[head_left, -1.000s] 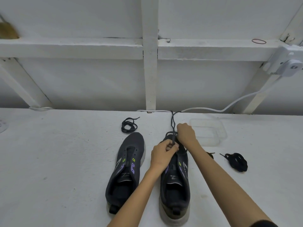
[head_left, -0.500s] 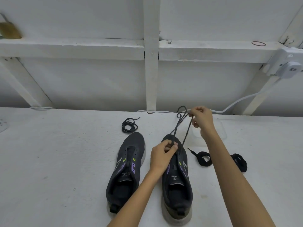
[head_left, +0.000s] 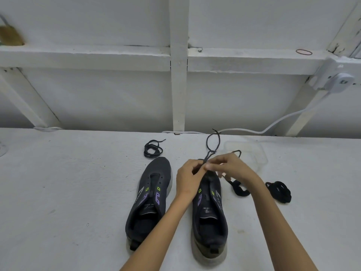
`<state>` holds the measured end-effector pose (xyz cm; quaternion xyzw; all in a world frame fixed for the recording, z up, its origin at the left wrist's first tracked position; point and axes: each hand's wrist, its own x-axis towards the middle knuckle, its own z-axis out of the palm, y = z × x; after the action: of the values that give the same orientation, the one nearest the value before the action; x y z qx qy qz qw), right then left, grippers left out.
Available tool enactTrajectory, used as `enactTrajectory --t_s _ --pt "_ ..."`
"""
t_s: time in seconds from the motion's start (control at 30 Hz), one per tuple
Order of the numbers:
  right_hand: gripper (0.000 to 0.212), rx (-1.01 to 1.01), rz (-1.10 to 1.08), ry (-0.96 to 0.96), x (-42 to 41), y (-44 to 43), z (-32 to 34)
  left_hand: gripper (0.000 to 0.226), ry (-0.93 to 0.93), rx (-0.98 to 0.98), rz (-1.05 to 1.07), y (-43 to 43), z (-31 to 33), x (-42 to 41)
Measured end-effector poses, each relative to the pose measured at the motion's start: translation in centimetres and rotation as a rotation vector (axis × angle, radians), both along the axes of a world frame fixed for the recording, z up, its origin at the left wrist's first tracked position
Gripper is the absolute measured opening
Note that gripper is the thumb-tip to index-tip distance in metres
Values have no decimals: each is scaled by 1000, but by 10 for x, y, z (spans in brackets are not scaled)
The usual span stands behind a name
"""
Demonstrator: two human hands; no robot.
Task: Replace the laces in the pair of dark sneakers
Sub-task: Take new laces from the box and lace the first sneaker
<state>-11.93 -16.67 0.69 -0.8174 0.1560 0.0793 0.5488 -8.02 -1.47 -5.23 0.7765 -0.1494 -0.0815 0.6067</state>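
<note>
Lace [head_left: 213, 142] pinched by left grip [head_left: 189, 178] and right grip [head_left: 233, 167] over shoe [head_left: 210, 214]; level ends, feed tip straight through eyelet.

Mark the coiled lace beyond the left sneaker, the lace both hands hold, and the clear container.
coiled lace [head_left: 153, 151], head view, centre of coil.
held lace [head_left: 211, 152], head view, where its strands cross below the loop.
clear container [head_left: 254, 153], head view, bare bottom.

SITE: presented as a plain utility or workshop-type space; exact kind could not be established | SURFACE: worktop [head_left: 58, 192] was rough and white-painted | WALL: white panels were framed by a timber post [head_left: 178, 85], rail [head_left: 88, 57] and diagonal brace [head_left: 29, 98] | FITTINGS: surface-mounted socket box [head_left: 336, 79] fed a loose white cable [head_left: 273, 124] | SUNDRIES: brass padlock [head_left: 9, 36] and rubber band [head_left: 303, 52] sat at rail level
</note>
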Motion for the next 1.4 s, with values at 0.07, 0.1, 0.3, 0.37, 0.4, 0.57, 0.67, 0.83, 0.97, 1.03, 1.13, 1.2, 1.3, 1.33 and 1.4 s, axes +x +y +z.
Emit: enactTrajectory --t_s 0.07,0.1,0.3,0.37,0.4,0.57,0.67,0.83,0.97,1.03,1.13,1.2,1.3,1.33,1.4 --pt "15 58 58 -8 -2 5 -9 12 2 9 25 2 -2 2" --pt "15 68 52 -17 -2 7 -15 15 9 -6 26 3 -3 2" --pt "10 97 -83 -84 -3 19 -30 36 125 -95 -63 8 -8 -8" --pt "13 132 -120 -112 -3 21 -30 58 184 -84 -78 11 -14 -15" --pt "15 151 -125 -112 -3 22 -30 67 186 -58 -89 11 -16 -18" --pt "21 138 -150 -157 -1 26 -31 93 159 47 -102 7 -19 -19" --pt "20 136 -199 -216 2 30 -28 99 122 136 -101 6 -22 -19" --pt "16 389 -334 -433 19 20 15 94 68 199 -133 9 -24 -17" --pt "17 481 -299 -499 39 15 56 89 55 215 -142 9 -23 -18" --pt "17 527 -298 -527 49 13 72 89 54 229 -147 10 -23 -16" --pt "16 505 -288 -563 62 12 88 89 61 248 -154 11 -23 -16" --pt "15 517 -278 -552 67 15 88 92 62 247 -151 11 -23 -17" --pt "16 607 -314 -528 71 20 81 84 35 259 -170 9 -23 -17" --pt "16 629 -329 -528 72 20 79 78 26 255 -177 8 -23 -17" --pt "16 645 -341 -528 72 17 77 71 12 227 -183 7 -24 -17"
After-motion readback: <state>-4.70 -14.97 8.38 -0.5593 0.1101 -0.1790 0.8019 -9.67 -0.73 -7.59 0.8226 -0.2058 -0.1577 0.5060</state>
